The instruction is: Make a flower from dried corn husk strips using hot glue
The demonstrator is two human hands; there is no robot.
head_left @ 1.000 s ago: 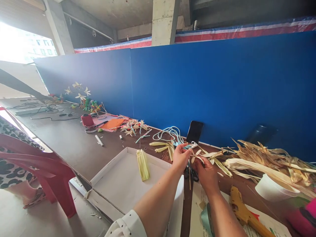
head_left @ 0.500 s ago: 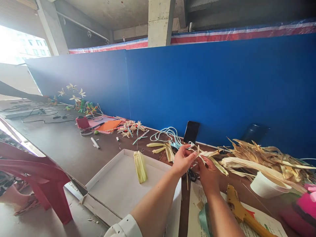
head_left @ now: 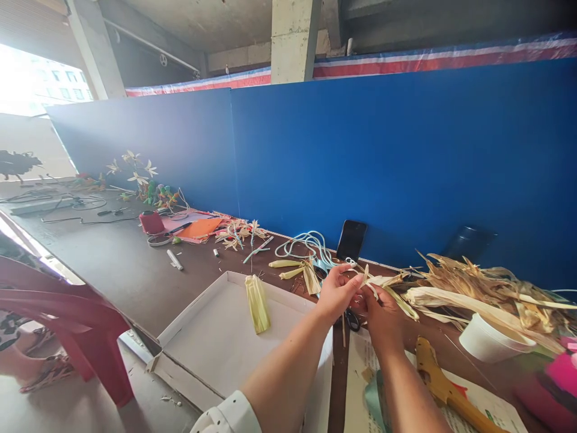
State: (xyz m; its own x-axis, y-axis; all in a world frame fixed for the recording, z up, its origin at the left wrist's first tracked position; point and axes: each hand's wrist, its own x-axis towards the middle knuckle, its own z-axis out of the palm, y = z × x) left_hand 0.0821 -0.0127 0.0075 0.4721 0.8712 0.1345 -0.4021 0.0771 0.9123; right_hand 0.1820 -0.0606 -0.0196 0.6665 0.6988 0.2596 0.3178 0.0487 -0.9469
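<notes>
Moved closer together since a second ago: left hand (head_left: 336, 293) and right hand (head_left: 381, 313), now almost touching above the counter (head_left: 112, 258). Gone from the far left too: a dark arm that reached over the cables.

Pinched between both hands: a small flower of dried corn husk (head_left: 367, 279), pale petals sticking up and out. Left hand closed on it from the left with fingertips (head_left: 356, 279) on top. Right hand closed on it from below, likely to keep the petals from slipping apart. Held up off the counter, so both sides can be worked at once.

Lying right under the hands: black scissors (head_left: 350, 319), close for a quick grab. Just to the right: a big heap of dry husks (head_left: 478, 288), easy to reach for more. In front of the heap: a white cup (head_left: 489, 340) and a yellow glue gun (head_left: 439, 379). To the left: a flat white box lid (head_left: 216, 343) with a yellow-green husk bundle (head_left: 258, 304) in it. Leaning on the blue wall (head_left: 406, 162): a black phone (head_left: 351, 239). Beside it: light blue cord (head_left: 306, 243). Far left: finished flowers (head_left: 135, 171) and a red chair (head_left: 67, 325).
</notes>
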